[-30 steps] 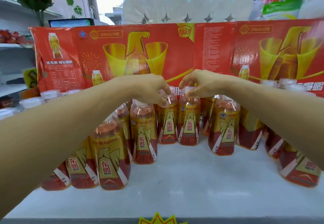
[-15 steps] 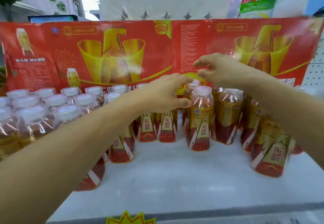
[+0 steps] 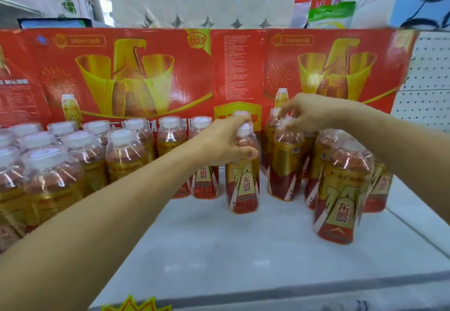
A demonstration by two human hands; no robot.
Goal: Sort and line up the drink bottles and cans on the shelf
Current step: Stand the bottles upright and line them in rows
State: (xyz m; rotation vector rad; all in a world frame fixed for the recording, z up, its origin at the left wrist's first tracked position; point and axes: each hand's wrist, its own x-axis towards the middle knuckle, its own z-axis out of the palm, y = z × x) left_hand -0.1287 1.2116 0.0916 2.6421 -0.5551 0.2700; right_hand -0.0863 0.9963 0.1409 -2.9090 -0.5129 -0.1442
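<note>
The left hand grips the neck and shoulder of an upright bottle, fingers curled round it just under its white cap, thumb across the front. The right hand reaches over from the right and pinches the cap of a second bottle, fingertips curled down on top of it; motion blur hides the exact finger placement. The two held bottles stand just beside each other on the white shelf, near its middle, in front of a red cardboard display panel printed with golden cups.

To the left, a dense block of bottles with white caps stands in rows, packed close and reaching the left edge of the view. To the right, a looser cluster stands behind a single bottle set further forward than the rest, its red and gold label facing the camera. Behind the panel, a pack of white paper rolls sits on top. A white pegboard lies at the far right.
</note>
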